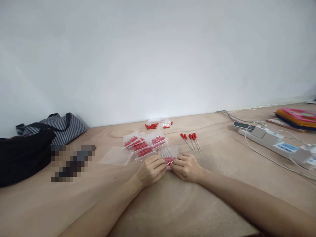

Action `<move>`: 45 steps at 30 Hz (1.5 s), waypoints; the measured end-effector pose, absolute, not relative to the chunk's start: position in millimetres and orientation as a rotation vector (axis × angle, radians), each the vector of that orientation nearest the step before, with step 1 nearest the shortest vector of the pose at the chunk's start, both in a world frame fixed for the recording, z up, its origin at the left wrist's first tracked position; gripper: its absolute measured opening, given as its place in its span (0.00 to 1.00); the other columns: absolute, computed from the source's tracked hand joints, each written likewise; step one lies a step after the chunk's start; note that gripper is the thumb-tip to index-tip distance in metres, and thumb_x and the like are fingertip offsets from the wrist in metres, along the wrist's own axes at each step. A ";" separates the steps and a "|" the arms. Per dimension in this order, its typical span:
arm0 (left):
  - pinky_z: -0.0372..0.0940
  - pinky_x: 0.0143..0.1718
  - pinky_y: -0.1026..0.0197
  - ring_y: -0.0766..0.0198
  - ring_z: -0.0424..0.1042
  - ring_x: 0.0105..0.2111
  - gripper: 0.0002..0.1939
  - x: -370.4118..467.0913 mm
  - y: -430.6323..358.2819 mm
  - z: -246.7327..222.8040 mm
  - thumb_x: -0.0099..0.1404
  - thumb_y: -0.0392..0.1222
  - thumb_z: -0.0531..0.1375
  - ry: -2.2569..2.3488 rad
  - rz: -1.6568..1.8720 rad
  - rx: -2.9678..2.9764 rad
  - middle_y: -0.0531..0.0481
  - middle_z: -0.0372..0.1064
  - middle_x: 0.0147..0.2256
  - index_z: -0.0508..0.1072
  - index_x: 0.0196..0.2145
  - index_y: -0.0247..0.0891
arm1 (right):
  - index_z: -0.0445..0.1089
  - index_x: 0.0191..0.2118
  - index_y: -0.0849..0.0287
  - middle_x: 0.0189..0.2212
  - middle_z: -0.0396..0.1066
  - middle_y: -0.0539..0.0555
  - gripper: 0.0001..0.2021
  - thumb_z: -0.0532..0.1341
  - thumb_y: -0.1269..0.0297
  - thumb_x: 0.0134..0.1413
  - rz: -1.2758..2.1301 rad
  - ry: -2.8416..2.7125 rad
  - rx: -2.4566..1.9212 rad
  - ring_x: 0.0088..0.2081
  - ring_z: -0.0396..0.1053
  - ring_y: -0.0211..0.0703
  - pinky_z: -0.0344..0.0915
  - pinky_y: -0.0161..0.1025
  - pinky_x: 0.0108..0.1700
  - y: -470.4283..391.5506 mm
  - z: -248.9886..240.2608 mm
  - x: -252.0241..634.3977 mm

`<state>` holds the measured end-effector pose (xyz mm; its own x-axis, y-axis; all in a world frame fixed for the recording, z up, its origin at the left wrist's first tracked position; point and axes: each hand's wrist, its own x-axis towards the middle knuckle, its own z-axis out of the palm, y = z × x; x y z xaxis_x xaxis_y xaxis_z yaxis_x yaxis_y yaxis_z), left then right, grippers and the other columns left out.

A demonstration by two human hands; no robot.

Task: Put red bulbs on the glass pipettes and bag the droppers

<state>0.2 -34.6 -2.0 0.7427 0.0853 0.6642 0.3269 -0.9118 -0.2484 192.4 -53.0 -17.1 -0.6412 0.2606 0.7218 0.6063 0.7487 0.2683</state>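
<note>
Both hands pinch the near edge of a clear zip bag that holds several red-bulbed droppers. My left hand has its fingers closed on the bag's left corner, and my right hand is closed on the right corner. Just beyond and to the left lies an overlapping pile of filled bags with red bulbs showing. A flat zip bag rests left of that pile. Several loose droppers with red bulbs and clear stems lie to the right of the held bag.
More red bulbs and a plastic bag lie by the wall. On the left are a black bag, a striped bag and a pixelated dark object. A power strip with cables and colourful folders sit right.
</note>
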 end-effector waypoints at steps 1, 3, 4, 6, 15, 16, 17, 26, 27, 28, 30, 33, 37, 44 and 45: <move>0.66 0.31 0.60 0.64 0.68 0.29 0.06 -1.5 -35.4 -1.1 0.59 0.30 0.53 -0.332 -0.968 -2.586 0.48 0.70 0.28 0.69 0.29 0.34 | 0.65 0.23 0.59 0.17 0.63 0.48 0.12 0.50 0.70 0.53 -0.658 -2.259 -0.642 0.22 0.55 0.34 0.43 0.37 0.24 -53.1 -16.9 192.9; 0.66 0.31 0.60 0.64 0.68 0.29 0.07 -4.1 -36.7 0.1 0.59 0.29 0.52 -0.342 -0.956 -2.570 0.48 0.70 0.27 0.69 0.29 0.34 | 0.65 0.22 0.59 0.16 0.63 0.48 0.12 0.50 0.70 0.53 -0.659 -2.261 -0.642 0.21 0.55 0.34 0.42 0.37 0.24 -53.2 -16.8 193.6; 0.66 0.31 0.60 0.64 0.68 0.28 0.08 -4.7 -37.2 0.3 0.60 0.29 0.52 -0.344 -0.944 -2.562 0.48 0.70 0.26 0.69 0.28 0.35 | 0.65 0.22 0.59 0.16 0.63 0.48 0.12 0.50 0.69 0.53 -0.657 -2.263 -0.647 0.21 0.55 0.34 0.42 0.37 0.24 -53.4 -17.0 193.7; 0.66 0.31 0.60 0.65 0.68 0.28 0.09 -4.5 -37.8 0.2 0.60 0.29 0.51 -0.342 -0.918 -2.550 0.48 0.70 0.26 0.69 0.28 0.35 | 0.66 0.23 0.59 0.17 0.64 0.49 0.12 0.50 0.68 0.53 -0.647 -2.255 -0.671 0.21 0.56 0.33 0.43 0.37 0.24 -53.8 -17.8 193.0; 0.67 0.31 0.62 0.65 0.69 0.29 0.06 -9.3 -37.5 2.3 0.61 0.31 0.53 -0.337 -0.981 -2.523 0.49 0.71 0.28 0.69 0.31 0.35 | 0.68 0.29 0.59 0.21 0.68 0.50 0.10 0.51 0.70 0.55 -0.651 -2.218 -0.687 0.23 0.60 0.33 0.44 0.36 0.25 -55.2 -21.4 190.9; 0.67 0.31 0.62 0.65 0.69 0.29 0.07 -10.8 -37.5 2.7 0.61 0.30 0.53 -0.342 -0.983 -2.520 0.49 0.71 0.28 0.69 0.31 0.35 | 0.68 0.29 0.59 0.21 0.68 0.50 0.10 0.51 0.70 0.55 -0.655 -2.213 -0.690 0.23 0.60 0.33 0.44 0.36 0.25 -55.1 -21.4 191.3; 0.67 0.31 0.62 0.65 0.68 0.29 0.07 -11.9 -37.5 3.0 0.61 0.29 0.52 -0.344 -0.985 -2.520 0.49 0.71 0.28 0.69 0.31 0.35 | 0.68 0.29 0.59 0.21 0.68 0.50 0.09 0.51 0.70 0.55 -0.661 -2.208 -0.690 0.23 0.60 0.33 0.44 0.36 0.25 -55.1 -21.5 191.7; 0.66 0.28 0.62 0.64 0.67 0.27 0.07 -6.4 -37.5 2.6 0.61 0.29 0.51 -0.311 -0.982 -2.568 0.48 0.69 0.26 0.68 0.29 0.33 | 0.67 0.28 0.60 0.20 0.66 0.48 0.09 0.51 0.71 0.54 -0.764 -2.193 -0.614 0.23 0.59 0.33 0.44 0.36 0.25 -54.5 -20.9 185.5; 0.66 0.29 0.62 0.64 0.67 0.27 0.08 -5.7 -37.6 2.5 0.61 0.29 0.51 -0.304 -0.981 -2.563 0.48 0.70 0.26 0.68 0.29 0.33 | 0.67 0.28 0.61 0.20 0.66 0.49 0.09 0.52 0.71 0.54 -0.774 -2.193 -0.610 0.23 0.59 0.34 0.44 0.37 0.25 -54.5 -21.1 183.9; 0.66 0.29 0.62 0.64 0.67 0.28 0.08 -5.1 -37.7 2.3 0.61 0.29 0.51 -0.299 -0.977 -2.558 0.48 0.70 0.26 0.68 0.29 0.33 | 0.67 0.28 0.61 0.20 0.66 0.49 0.09 0.52 0.71 0.54 -0.782 -2.196 -0.604 0.24 0.59 0.34 0.43 0.37 0.25 -54.5 -21.3 182.3; 0.66 0.30 0.62 0.64 0.67 0.28 0.09 -4.5 -37.9 1.7 0.61 0.29 0.50 -0.293 -0.957 -2.552 0.47 0.70 0.26 0.68 0.29 0.33 | 0.66 0.26 0.61 0.21 0.66 0.49 0.10 0.51 0.72 0.54 -0.799 -2.209 -0.598 0.24 0.59 0.34 0.43 0.37 0.25 -54.4 -21.6 179.5; 0.65 0.29 0.61 0.64 0.67 0.28 0.09 -5.4 -38.3 0.9 0.61 0.29 0.50 -0.295 -0.917 -2.573 0.47 0.69 0.26 0.69 0.28 0.32 | 0.65 0.25 0.62 0.22 0.66 0.50 0.11 0.50 0.74 0.54 -0.816 -2.236 -0.621 0.23 0.58 0.34 0.43 0.37 0.26 -54.9 -21.6 179.7; 0.63 0.26 0.62 0.64 0.65 0.25 0.10 -8.7 -39.0 1.3 0.61 0.29 0.50 -0.371 -0.930 -2.604 0.47 0.68 0.24 0.68 0.26 0.32 | 0.65 0.25 0.61 0.20 0.64 0.50 0.12 0.49 0.73 0.55 -0.801 -2.271 -0.703 0.22 0.57 0.34 0.43 0.37 0.26 -57.8 -21.4 195.1; 0.60 0.25 0.63 0.66 0.62 0.22 0.13 -9.3 -37.2 -2.5 0.63 0.33 0.50 -0.417 -0.927 -2.651 0.50 0.65 0.20 0.66 0.21 0.35 | 0.63 0.24 0.60 0.19 0.62 0.49 0.12 0.50 0.68 0.57 -0.790 -2.313 -0.784 0.20 0.56 0.33 0.44 0.36 0.25 -66.5 -23.6 224.6; 0.60 0.26 0.62 0.67 0.62 0.22 0.13 -9.3 -37.0 -3.4 0.63 0.33 0.50 -0.410 -0.940 -2.669 0.51 0.65 0.20 0.66 0.22 0.35 | 0.63 0.24 0.60 0.19 0.62 0.49 0.13 0.50 0.67 0.57 -0.780 -2.325 -0.789 0.20 0.57 0.33 0.44 0.36 0.24 -67.0 -24.3 226.3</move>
<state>-9.3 -37.0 -3.4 0.7478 0.1709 0.6415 0.3543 -0.9199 -0.1680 226.3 -67.0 -24.3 -0.6713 0.3475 0.6546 0.6721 0.6578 0.3401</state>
